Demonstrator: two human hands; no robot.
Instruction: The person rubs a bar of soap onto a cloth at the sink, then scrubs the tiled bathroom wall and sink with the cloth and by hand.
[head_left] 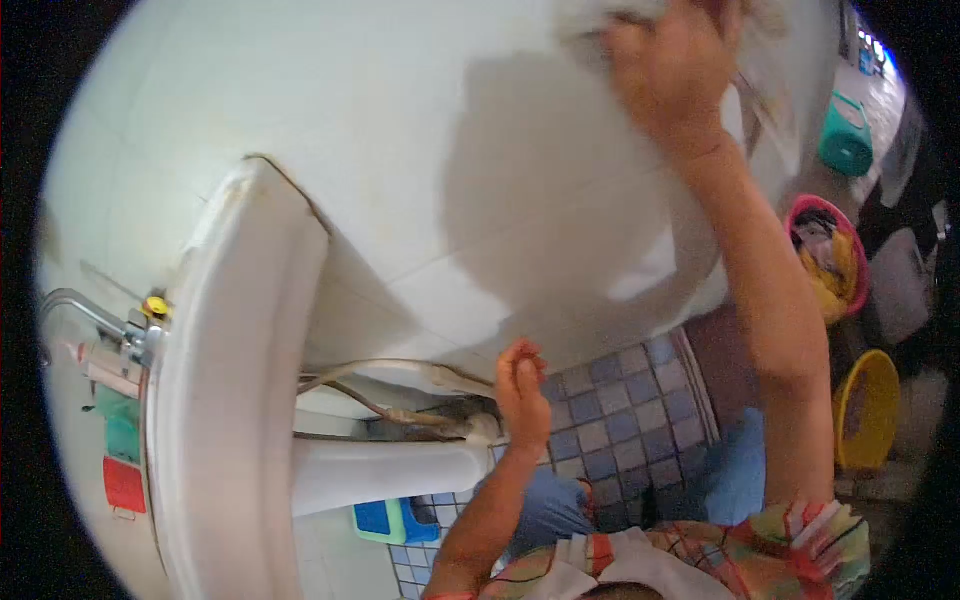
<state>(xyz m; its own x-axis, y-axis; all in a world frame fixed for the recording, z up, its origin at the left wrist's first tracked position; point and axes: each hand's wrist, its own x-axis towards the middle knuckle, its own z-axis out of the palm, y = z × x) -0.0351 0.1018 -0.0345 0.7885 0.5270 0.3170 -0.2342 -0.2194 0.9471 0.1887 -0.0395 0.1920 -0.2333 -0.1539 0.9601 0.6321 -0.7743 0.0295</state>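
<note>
My right hand (pixel 675 75) reaches up against the white tiled wall (pixel 400 90), its fingers bent and partly cut off by the top edge. Something greyish and blurred shows beside the fingers, and I cannot make out what they grip. Lower down, my left hand (pixel 522 390) hangs in front of the wall with its fingers curled in and the thumb against them. Nothing shows in it. Left of that hand stands a white washbasin (pixel 240 370) on its pedestal (pixel 390 472), with hoses (pixel 370 395) running beneath.
A chrome tap (pixel 100 315), a red container (pixel 124 484) and a green one (pixel 118 428) sit along the basin's back. A blue and green stool (pixel 395 521) stands on the checkered floor (pixel 610 415). To the right are a pink-rimmed basket (pixel 860 262), a yellow basin (pixel 868 410) and a teal bucket (pixel 846 140).
</note>
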